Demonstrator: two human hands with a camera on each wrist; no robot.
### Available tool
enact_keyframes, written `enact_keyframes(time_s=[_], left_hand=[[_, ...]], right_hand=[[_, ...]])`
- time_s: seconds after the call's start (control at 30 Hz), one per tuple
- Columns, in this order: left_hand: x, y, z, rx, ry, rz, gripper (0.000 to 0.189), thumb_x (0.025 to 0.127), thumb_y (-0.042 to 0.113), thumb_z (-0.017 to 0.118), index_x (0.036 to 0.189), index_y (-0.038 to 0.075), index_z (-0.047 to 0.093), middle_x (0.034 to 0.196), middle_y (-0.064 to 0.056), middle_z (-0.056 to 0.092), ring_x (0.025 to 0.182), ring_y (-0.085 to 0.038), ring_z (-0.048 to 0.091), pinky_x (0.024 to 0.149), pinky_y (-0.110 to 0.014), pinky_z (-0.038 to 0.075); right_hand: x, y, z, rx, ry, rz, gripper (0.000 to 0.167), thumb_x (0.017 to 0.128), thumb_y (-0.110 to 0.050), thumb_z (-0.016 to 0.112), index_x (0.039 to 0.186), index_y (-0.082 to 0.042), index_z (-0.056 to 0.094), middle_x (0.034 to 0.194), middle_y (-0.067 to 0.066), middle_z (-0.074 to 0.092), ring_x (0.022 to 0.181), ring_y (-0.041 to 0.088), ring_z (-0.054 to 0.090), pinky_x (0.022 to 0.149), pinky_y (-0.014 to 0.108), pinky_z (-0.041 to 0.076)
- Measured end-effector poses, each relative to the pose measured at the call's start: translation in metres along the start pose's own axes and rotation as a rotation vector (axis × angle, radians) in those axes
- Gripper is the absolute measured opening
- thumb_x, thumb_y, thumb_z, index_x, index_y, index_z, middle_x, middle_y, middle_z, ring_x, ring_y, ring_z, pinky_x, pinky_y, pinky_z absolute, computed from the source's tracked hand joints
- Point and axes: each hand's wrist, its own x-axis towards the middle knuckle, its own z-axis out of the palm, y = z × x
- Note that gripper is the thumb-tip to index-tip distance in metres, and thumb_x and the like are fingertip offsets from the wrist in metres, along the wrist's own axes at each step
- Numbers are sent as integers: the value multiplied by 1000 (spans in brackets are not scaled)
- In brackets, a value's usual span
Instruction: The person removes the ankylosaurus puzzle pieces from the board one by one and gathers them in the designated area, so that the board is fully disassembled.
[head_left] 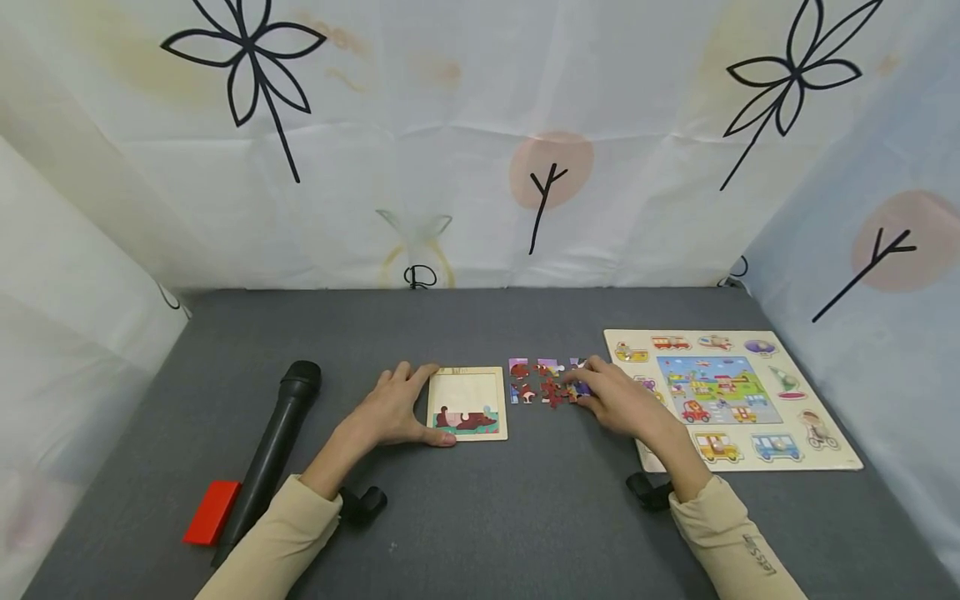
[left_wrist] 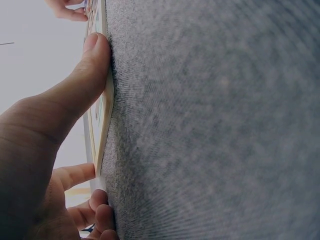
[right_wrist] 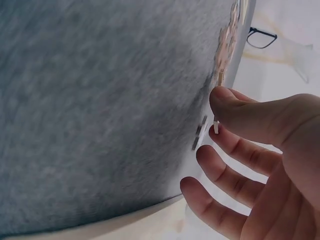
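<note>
A small wooden jigsaw tray (head_left: 467, 387) lies flat on the dark grey table, its lower part filled with brown, pink and teal pieces and its upper part bare wood. My left hand (head_left: 393, 408) holds the tray along its left side, thumb on the near edge and index finger at the far corner. Loose jigsaw pieces (head_left: 519, 368) lie in rows just right of the tray. Over the right end of these rows, my right hand (head_left: 622, 402) pinches a jigsaw piece (right_wrist: 216, 127) between thumb and index finger, its other fingers loosely bent.
A large wooden picture puzzle board (head_left: 817, 446) with vehicles lies at the right, partly under my right forearm. At the left, a black microphone (head_left: 273, 442) lies beside a red block (head_left: 212, 512). White patterned cloth (head_left: 465, 192) closes off the back and sides.
</note>
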Motion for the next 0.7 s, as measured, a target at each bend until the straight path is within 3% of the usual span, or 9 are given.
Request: enact_keyframes(time_s=[0.37,0.7], left_hand=[[0,1,-1,0,-4,-4,116,64,64,91,157,20,38,132,-19,51,113,-36,50,90,-55,53],[0,1,-1,-2,-7,-6,116,63,64,91,157,20,38,128,-17,52,111,-34,50,87,-53,53]], right_hand=[[-4,9,4,19,16,9,27,96,-5,68,123,-8,71,104,9,60,83,17,53,74,37,46],[-4,11,2,35,-22,38,28,97,-5,67,125,-7,70,107,11,62,87,21,55,77,39,46]])
